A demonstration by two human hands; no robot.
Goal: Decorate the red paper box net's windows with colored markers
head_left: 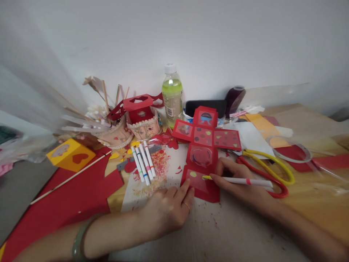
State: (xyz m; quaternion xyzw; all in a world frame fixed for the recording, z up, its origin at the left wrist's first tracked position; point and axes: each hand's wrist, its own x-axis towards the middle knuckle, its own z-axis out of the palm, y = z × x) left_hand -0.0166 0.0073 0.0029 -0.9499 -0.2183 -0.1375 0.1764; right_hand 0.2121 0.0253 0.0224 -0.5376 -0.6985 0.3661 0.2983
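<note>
A red paper cube net [203, 153] lies unfolded on the table, with small drawings on its squares. My left hand [171, 205] rests with its fingertips on the lower left edge of the net; its fingers are partly bent, with nothing held in them. In my right hand [234, 178] is a white marker [252, 181] with a red band, pinched near a yellow tip. That tip touches the lowest square, to the right of a pale yellow dot. Several capped white markers [143, 162] lie side by side to the left of the net.
Red and yellow-handled scissors [287, 176] lie right of my right hand. Behind stand a green drink bottle [172, 96], a decorated basket [145, 127] and a dark phone [205, 108]. At left are a yellow paper cube [69, 154], red sheets [73, 203] and a thin stick [71, 177].
</note>
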